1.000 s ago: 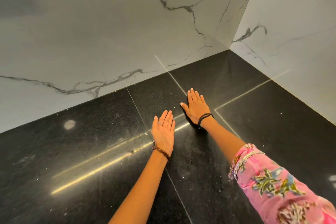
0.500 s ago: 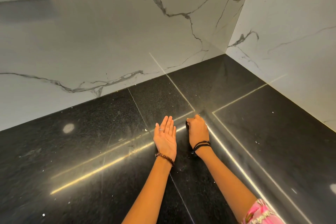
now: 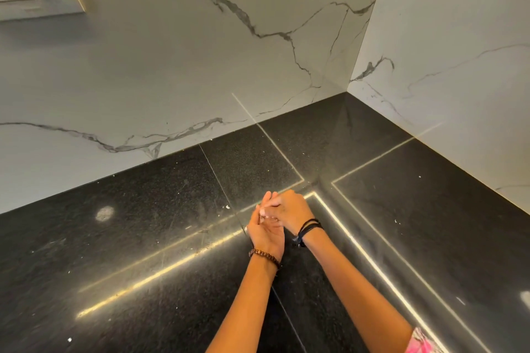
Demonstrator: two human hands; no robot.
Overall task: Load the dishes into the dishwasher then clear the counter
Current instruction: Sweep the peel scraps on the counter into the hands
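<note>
Glossy speckled black counter (image 3: 143,238), veined marble wall (image 3: 172,66) (12 o'clock); curled right hand (image 3: 289,209) rests in flat, upturned left hand (image 3: 265,233).

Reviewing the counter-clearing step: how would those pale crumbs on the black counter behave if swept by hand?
The crumbs look tiny and loose, so probably very light and easily scattered. The polished counter likely lets them slide freely. The right hand meets the left hand's palm, perhaps depositing some.

Black stone counter (image 3: 143,238), few white crumbs (image 3: 228,206) scattered on it.
</note>
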